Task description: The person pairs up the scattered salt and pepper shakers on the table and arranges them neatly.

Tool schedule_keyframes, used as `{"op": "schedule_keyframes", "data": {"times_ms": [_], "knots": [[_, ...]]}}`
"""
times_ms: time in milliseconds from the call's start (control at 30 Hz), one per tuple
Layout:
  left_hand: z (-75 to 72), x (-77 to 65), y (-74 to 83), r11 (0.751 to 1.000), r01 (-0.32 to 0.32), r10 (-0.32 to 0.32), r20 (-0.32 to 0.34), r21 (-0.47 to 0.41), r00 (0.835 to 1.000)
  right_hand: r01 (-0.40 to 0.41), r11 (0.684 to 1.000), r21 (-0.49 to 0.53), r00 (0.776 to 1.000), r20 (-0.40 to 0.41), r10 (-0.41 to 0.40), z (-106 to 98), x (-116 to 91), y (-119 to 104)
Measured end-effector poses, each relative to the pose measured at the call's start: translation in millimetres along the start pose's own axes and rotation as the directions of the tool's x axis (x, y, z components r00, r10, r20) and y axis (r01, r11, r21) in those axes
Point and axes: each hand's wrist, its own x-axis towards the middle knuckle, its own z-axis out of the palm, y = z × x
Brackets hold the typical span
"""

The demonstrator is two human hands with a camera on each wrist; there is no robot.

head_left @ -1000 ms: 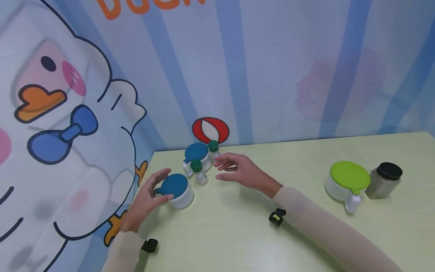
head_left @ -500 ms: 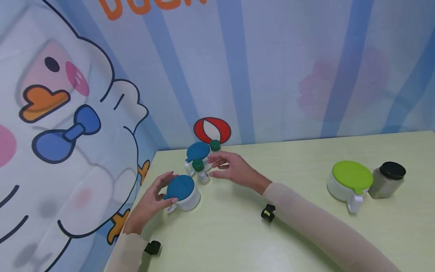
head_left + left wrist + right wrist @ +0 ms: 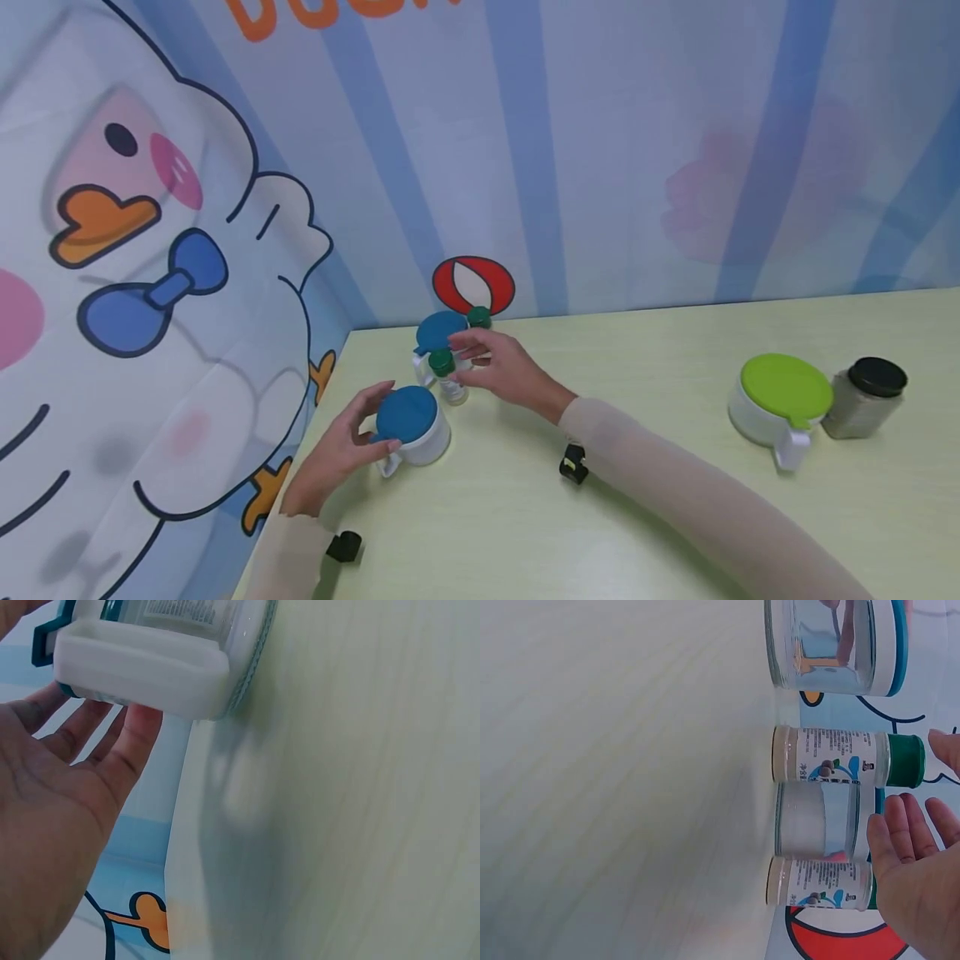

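Reaches with the left hand (image 3: 339,448) round the left side of the near jar (image 3: 417,423), upright on the table (image 3: 465,525), with thumb and fingers spread; cannot tell whether touching. Next, has the front bottle (image 3: 452,389) upright before the far jar (image 3: 437,332), with the right hand (image 3: 508,371) just beside its cap (image 3: 441,361), thumb apart from fingers.

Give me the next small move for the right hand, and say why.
Probably bring the thumb and fingers of the right hand together on the green cap of the front small bottle. In the right wrist view they are spread close to that cap, with a visible gap, and the bottle stands upright on the table, so a pinch looks within easy reach.
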Motion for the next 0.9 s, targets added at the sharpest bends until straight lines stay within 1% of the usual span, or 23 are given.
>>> {"op": "schedule_keyframes", "data": {"times_ms": [167,400,567,800,900], "knots": [[2.3,0.8,0.1,1.0,0.023,-0.023,0.012,-0.017,1.0,-0.014,1.0,-0.001,1.0,-0.026,0.014,7.7,3.5,0.2],[4.7,0.5,-1.5,0.997,0.069,-0.068,0.016,-0.041,0.998,-0.031,0.999,-0.043,0.999,-0.044,0.03,13.9,6.8,1.8],[5.4,-0.1,-1.4,0.999,0.043,-0.042,0.011,-0.025,0.999,-0.048,0.997,-0.06,0.998,-0.042,0.045,15.7,8.0,0.8],[7.0,1.5,-2.2,1.0,0.011,-0.011,0.005,0.011,1.0,-0.055,0.989,-0.135,0.998,-0.039,0.05,17.1,9.7,-1.4],[8.2,1.7,-2.2,1.0,0.003,-0.003,0.008,0.018,1.0,-0.064,0.989,-0.137,0.997,-0.042,0.059,16.8,9.4,-1.6]]}}
